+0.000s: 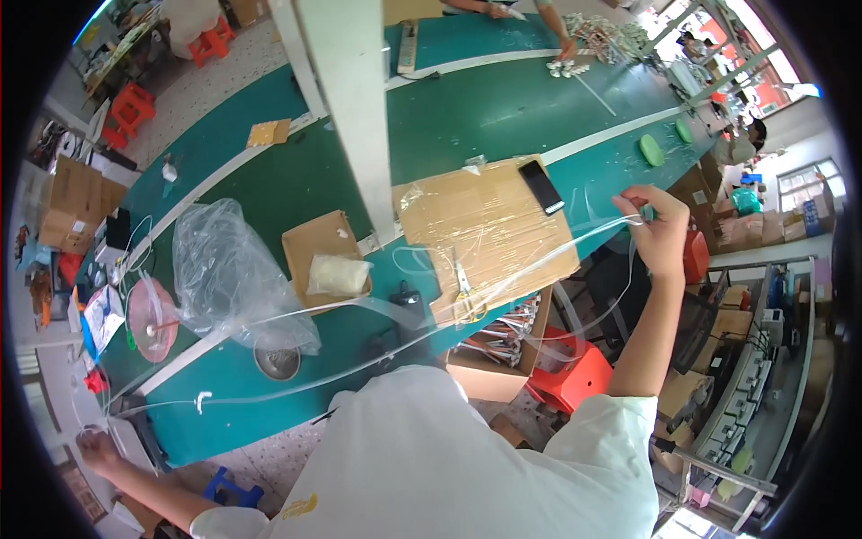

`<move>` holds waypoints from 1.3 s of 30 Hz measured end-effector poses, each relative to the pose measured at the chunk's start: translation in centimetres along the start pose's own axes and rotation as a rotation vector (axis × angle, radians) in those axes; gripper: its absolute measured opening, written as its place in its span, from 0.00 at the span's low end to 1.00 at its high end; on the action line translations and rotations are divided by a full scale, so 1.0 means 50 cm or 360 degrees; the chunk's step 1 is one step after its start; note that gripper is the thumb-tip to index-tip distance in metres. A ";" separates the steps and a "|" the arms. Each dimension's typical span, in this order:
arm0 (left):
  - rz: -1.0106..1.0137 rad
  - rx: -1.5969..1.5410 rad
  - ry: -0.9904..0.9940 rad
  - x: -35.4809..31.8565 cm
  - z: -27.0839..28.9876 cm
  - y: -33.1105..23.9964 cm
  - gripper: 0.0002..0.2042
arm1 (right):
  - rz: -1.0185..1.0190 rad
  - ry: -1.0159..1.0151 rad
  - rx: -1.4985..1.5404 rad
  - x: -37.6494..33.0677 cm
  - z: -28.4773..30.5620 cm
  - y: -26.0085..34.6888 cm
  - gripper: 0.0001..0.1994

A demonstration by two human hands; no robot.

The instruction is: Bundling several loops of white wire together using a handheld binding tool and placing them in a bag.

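Observation:
Both my arms are spread wide, with clear thin tubing (377, 310) stretched between my hands across the green table (485, 117). My right hand (658, 232) is raised at the right, fingers closed on the tubing's end with a small teal fitting. My left hand (97, 446) is far out at the lower left, closed on the other end. The tubing runs over a flat cardboard sheet (485, 229), where scissors (464, 292) and a black phone (541, 187) lie.
A clear plastic bag (229, 269), a small open box with a white pouch (328, 260), a metal bowl (277, 361) and a pink disc (151, 319) sit on the table. A box of tubing parts (503, 341) and a red stool (575, 377) stand below. Other people's hands (566, 49) work at the far end.

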State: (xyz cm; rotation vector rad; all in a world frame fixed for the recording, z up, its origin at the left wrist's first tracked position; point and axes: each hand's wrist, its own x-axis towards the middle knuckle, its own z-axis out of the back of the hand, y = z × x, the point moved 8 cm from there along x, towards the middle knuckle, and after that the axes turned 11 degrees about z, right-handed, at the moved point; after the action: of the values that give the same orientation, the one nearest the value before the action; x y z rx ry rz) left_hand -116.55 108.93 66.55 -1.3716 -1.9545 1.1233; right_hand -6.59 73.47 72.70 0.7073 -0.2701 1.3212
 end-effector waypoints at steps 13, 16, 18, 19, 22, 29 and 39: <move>-0.0238 0.0679 -0.0127 0.036 -0.106 0.193 0.04 | -0.0824 -0.0507 -0.0824 -0.257 0.270 -0.328 0.12; -0.0329 0.0894 -0.0087 0.035 -0.121 0.202 0.04 | -0.0907 -0.0432 -0.1190 -0.287 0.353 -0.338 0.15; -0.0377 0.1035 -0.0056 0.033 -0.130 0.223 0.04 | -0.1045 -0.0461 -0.1354 -0.308 0.408 -0.353 0.17; -0.0404 0.1107 -0.0042 0.031 -0.134 0.232 0.04 | -0.1089 -0.0486 -0.1364 -0.314 0.431 -0.352 0.17; -0.0493 0.1336 0.0007 0.029 -0.143 0.241 0.05 | -0.1318 -0.0276 -0.1560 -0.336 0.481 -0.348 0.20; -0.0669 0.1857 0.0173 0.019 -0.175 0.312 0.09 | -0.1801 0.0353 -0.1747 -0.459 0.493 -0.371 0.19; -0.1076 0.2810 0.0253 -0.063 -0.119 0.152 0.16 | -0.0905 0.0643 -0.0686 -0.345 0.103 -0.224 0.09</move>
State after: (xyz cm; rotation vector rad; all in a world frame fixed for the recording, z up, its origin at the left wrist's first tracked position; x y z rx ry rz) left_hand -106.87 109.20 63.53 0.1664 -0.5251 1.5105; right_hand 0.68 55.87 63.42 0.1203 -0.0143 0.7932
